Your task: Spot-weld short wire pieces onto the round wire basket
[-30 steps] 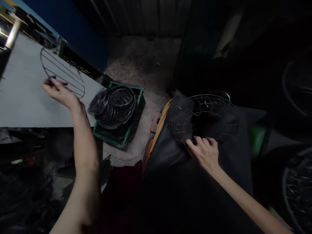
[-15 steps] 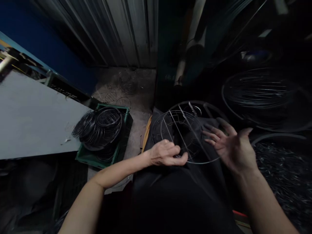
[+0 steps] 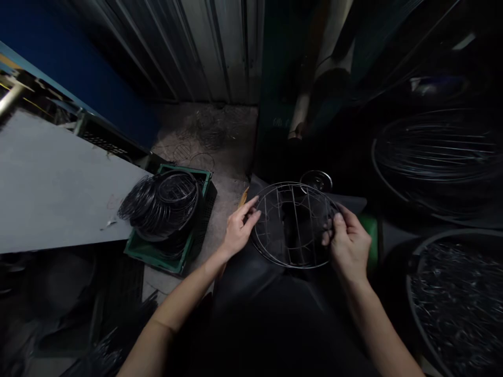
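Note:
A round wire grid with parallel bars lies over a second round wire frame on my dark-clothed lap. My left hand pinches its left rim with the fingers closed. My right hand grips the right rim, fingers curled over the wire. A small shiny metal ring shows just behind the grid.
A green crate full of black wire rings stands on the concrete floor to my left, beside a grey table top. Large wire hoops and a tub of small wire pieces sit at right. Corrugated metal wall behind.
My left hand carried the wire grid from the grey table to my lap. Both hands have since closed on the rims, and the grid now lies flat over the frame.

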The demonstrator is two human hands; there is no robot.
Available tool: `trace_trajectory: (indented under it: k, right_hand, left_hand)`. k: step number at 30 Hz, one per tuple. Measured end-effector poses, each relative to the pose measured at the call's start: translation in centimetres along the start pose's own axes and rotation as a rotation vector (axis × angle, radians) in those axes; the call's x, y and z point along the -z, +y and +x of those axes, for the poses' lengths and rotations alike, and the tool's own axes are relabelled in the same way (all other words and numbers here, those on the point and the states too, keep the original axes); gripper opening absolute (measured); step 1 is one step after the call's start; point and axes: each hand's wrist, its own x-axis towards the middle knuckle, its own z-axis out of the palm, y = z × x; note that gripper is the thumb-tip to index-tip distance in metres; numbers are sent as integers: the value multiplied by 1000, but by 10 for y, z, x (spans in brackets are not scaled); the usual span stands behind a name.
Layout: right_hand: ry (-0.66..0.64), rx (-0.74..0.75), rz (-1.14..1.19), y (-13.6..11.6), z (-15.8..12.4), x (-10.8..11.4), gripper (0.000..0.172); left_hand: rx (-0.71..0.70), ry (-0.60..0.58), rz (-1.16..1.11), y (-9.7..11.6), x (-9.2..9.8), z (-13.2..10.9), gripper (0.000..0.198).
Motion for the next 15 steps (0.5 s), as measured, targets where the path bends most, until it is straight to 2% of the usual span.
trace_trajectory:
  k: [2, 5, 7, 11, 15]
  right_hand:
    - [38, 124, -223, -1, -1, 3, 44]
    - [133, 405, -585, 2, -1, 8, 38]
    - [173, 508, -711, 7, 1, 11, 37]
    - [183, 530, -773, 14, 2, 15, 36]
    - [63, 458, -700, 16, 2, 25, 34]
  left_hand:
    - [2, -2, 8, 2, -5, 6, 38]
    - [-92, 23, 150, 0, -10, 13, 37]
    - [-153, -17, 264, -2, -11, 16, 38]
    - [-227, -103, 366, -7, -13, 19, 43]
    - [-275, -97, 403, -13, -17, 17, 44]
